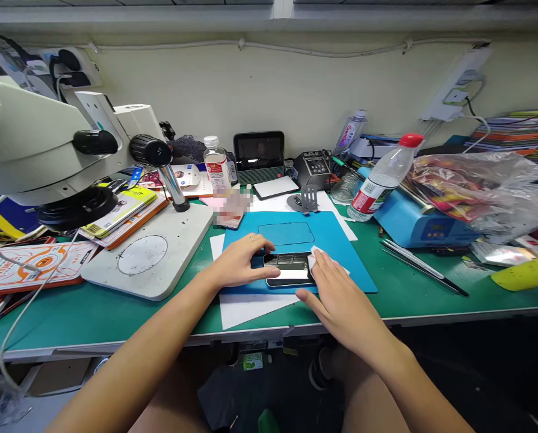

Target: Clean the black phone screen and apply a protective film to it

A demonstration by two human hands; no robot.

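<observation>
One phone (291,268), flat w/ a bright reflected band on its dark face, sits on the blue mat (330,231) toward the near edge, btwn both hands. Long axis runs approx L-R across my view. Left hand (237,261) is at its left end, right hand (339,294) at its right end, so I'd call neither clearly nearer: phone lies to the right of the left grip, to the left of the right one.

Left pose: palm down, forearm in from lower L, thumb over the phone's left end, fingers bent near the far corner. Thumb & fingers are apart, but I can't tell if they pinch the phone. Right pose: forearm in from lower R, fingers together & laid flat over a white wipe (312,260) at the phone's right end, thumb splayed toward the near side; no pinch that I can see.

Further out: white paper (251,308) under the mat, metal stand (309,198) at its far edge, all on the green table (399,305). Microscope (38,138) well off to L; red-capped bottle (377,187) & slim tools (414,259) to R.
</observation>
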